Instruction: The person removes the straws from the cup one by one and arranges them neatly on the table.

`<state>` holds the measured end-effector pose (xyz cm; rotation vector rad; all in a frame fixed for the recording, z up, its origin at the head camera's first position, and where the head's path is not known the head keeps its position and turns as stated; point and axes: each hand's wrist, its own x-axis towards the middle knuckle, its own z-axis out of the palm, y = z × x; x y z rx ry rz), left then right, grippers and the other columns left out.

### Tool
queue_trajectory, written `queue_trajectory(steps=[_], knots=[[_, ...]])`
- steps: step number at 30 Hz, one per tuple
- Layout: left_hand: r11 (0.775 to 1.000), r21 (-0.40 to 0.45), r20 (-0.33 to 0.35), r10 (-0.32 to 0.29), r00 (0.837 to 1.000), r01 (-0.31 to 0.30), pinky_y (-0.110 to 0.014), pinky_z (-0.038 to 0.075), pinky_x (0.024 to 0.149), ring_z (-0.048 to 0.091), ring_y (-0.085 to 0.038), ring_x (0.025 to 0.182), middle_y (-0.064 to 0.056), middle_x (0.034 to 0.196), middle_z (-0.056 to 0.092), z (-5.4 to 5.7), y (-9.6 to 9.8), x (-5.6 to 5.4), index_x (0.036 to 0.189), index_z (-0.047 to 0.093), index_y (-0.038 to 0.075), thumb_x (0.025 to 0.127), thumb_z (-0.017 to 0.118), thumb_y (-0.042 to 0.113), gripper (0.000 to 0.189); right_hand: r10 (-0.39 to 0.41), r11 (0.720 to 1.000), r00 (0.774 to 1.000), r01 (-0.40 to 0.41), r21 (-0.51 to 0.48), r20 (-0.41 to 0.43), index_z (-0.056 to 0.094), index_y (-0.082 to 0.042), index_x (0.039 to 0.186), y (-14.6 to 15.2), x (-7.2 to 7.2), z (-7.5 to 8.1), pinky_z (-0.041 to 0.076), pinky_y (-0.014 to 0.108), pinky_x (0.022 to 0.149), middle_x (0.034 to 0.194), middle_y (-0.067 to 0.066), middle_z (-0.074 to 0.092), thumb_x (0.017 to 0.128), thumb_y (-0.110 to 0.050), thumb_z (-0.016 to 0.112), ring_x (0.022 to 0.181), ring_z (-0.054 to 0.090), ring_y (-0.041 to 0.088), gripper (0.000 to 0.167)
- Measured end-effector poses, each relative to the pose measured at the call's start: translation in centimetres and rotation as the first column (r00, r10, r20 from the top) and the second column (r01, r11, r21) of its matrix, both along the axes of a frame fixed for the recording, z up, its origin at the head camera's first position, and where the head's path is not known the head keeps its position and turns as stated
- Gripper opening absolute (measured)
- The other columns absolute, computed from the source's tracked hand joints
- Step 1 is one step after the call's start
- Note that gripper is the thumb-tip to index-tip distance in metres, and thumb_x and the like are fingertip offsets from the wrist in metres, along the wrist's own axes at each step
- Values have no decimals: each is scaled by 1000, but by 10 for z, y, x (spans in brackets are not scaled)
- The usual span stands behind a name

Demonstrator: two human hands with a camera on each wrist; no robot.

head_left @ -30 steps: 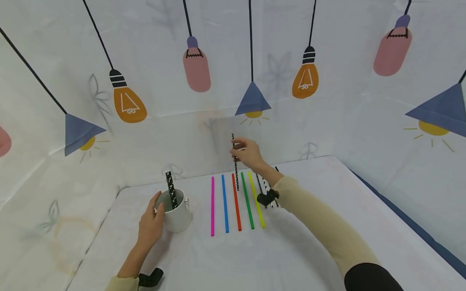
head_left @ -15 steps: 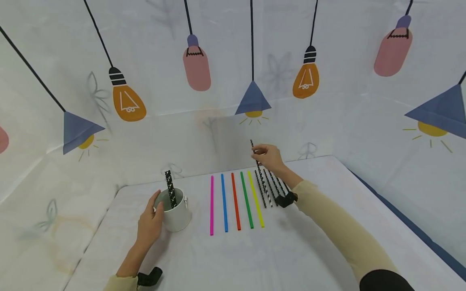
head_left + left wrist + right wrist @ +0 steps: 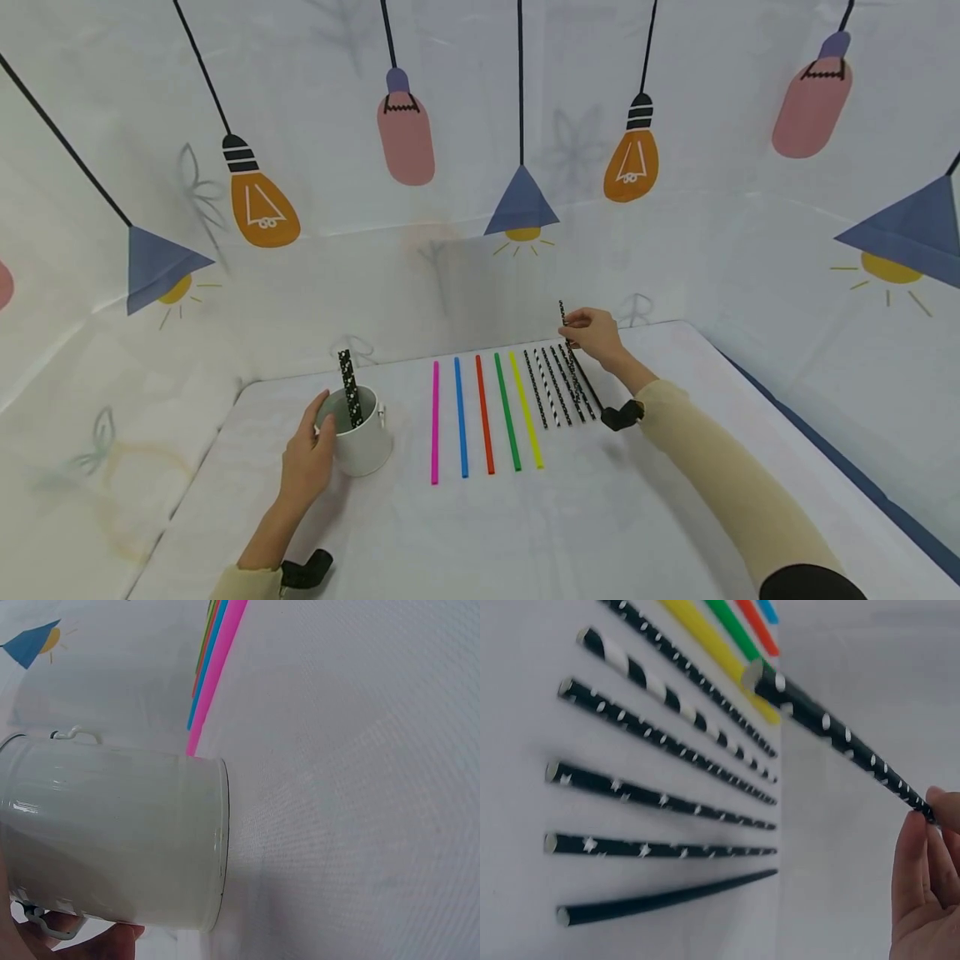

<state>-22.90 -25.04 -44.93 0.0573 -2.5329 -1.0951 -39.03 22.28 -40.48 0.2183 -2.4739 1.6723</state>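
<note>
My left hand (image 3: pixel 306 467) grips the side of a small white metal pail (image 3: pixel 365 450) with little side handles. A black piece with white specks (image 3: pixel 350 387) leans inside the pail, its lower end hidden; whether it is one straw or several together, I cannot tell. Near the back edge of the table, my right hand (image 3: pixel 595 335) pinches the far end of a black straw with white dots (image 3: pixel 832 727). That straw is tilted above a row of black straws: a striped one (image 3: pixel 667 699), dotted ones, two with stars (image 3: pixel 649 850) and a plain black one (image 3: pixel 660 900).
Pink (image 3: pixel 435 421), blue (image 3: pixel 461 417), red (image 3: pixel 484 412), green (image 3: pixel 507 408) and yellow straws (image 3: pixel 527 408) lie side by side between the pail and the black row. A wall sheet with printed lamps (image 3: pixel 522 204) stands right behind the white table (image 3: pixel 480 533).
My right hand has moved right and slightly down with the dotted straw, from above the coloured straws to above the black row. The left hand stays on the pail.
</note>
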Motion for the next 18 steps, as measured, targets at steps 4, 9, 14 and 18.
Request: queue_trajectory(steps=[4,9,14,18], knots=[[1000,3,3,-3,1000,3,-62,42,86,53,-50,114,-26,143,42,0,0,0,152,33,17,106,33,36,50,-40,999,999,40,16,26,60,9,120,13,-3,-9,56,32,72,109,24,65,91,-12,69,86,67,30,36],[1000,12,13,-7,1000,7,-64,41,88,48,-52,119,-27,145,40,0,0,0,152,32,17,106,32,36,50,-90,995,994,87,50,58,61,7,119,25,-6,-18,55,27,69,110,24,65,91,-12,69,79,66,19,34],[1000,7,3,-3,1000,3,-58,45,80,58,-48,106,-28,136,49,1,1,0,152,33,17,106,32,36,50,-125,988,990,118,101,63,64,5,118,35,-12,-29,55,28,69,111,23,66,91,-14,69,83,66,21,33],[1000,-5,-17,-1,1000,1,-42,43,63,56,-32,74,-27,117,58,1,1,1,151,34,16,106,33,34,48,-132,983,988,120,140,85,64,4,118,39,-13,-35,55,33,73,112,22,65,92,-15,68,90,65,27,33]])
